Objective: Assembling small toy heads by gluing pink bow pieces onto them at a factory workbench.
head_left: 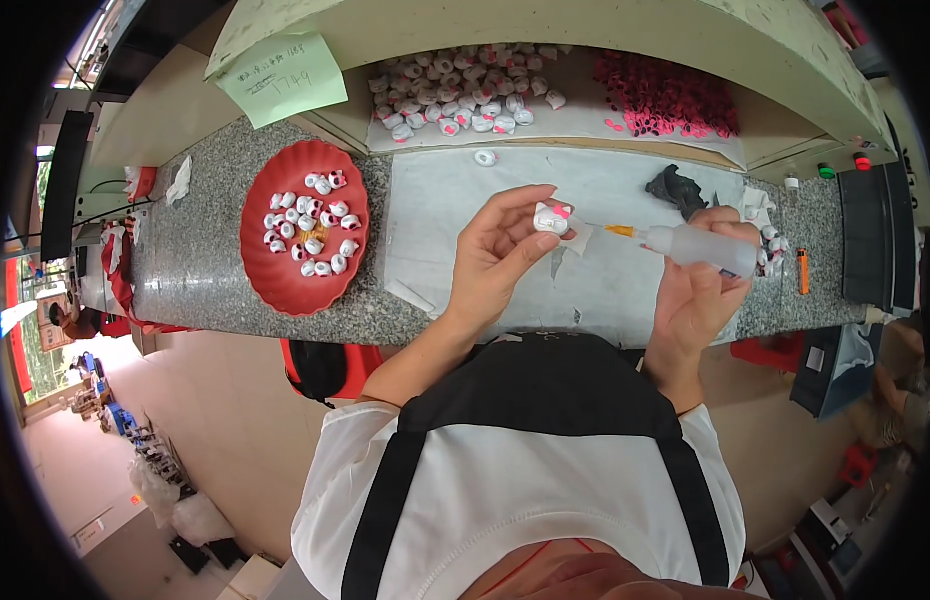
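Pinched between the thumb and fingers of my left hand point(500, 250) is a small white cat-head figure point(552, 218) with a pink bow. My right hand point(697, 295) is wrapped round a translucent squeeze bottle point(700, 248), tilted on its side. Its thin needle tip with an orange base point(621, 231) points left at the figure, a short gap away. A scrap of white paper or cloth point(579, 238) shows beside my left fingers. Both hands are above a white sheet point(435, 210) on the worktop. One loose white figure point(485, 158) lies at the sheet's far edge.
A red scalloped plate point(260, 265) with several figures stands at left. Under the shelf, white figures point(455, 90) are heaped beside many small pink pieces point(670, 95). A crumpled black cloth point(677, 188) lies right, with an orange stick-like tool point(803, 271) beyond. A green note point(280, 80) hangs from the shelf.
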Demonstrator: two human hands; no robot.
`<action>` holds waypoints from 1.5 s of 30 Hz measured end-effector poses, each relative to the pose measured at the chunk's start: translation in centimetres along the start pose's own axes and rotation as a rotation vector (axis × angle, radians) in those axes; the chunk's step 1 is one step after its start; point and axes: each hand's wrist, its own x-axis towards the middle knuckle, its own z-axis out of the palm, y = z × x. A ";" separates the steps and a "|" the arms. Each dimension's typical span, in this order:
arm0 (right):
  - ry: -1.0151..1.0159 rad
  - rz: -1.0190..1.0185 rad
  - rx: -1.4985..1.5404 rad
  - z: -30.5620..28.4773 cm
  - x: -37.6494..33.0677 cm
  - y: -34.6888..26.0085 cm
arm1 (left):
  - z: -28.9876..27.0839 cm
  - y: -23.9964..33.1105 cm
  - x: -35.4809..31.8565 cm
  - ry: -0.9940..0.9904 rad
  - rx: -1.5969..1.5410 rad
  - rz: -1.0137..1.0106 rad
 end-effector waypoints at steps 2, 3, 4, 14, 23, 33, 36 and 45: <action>-0.044 -0.099 -0.133 0.2 -0.5 -0.1 | 0.2 0.1 -0.1 0.019 0.011 0.034; -0.089 -0.196 -0.266 0.3 -0.7 -0.1 | 0.2 0.2 -0.1 0.020 0.012 0.033; -0.088 -0.195 -0.267 0.4 -0.9 -0.1 | 0.3 0.3 0.0 0.021 0.028 0.038; -0.348 -0.344 -0.363 0.3 -1.5 0.2 | 0.5 0.4 -0.1 0.036 0.023 0.037; -0.307 -0.349 -0.453 0.6 -1.8 0.3 | 0.4 0.3 -0.2 0.030 0.013 0.014; -0.337 -0.346 -0.452 0.4 -1.7 0.1 | 0.3 0.1 -0.3 0.053 -0.004 0.011; -0.327 -0.369 -0.461 0.4 -1.7 0.2 | 0.3 0.1 -0.3 0.042 -0.010 0.003; -0.342 -0.383 -0.477 0.3 -1.8 0.4 | 0.3 0.0 -0.4 0.006 -0.011 -0.020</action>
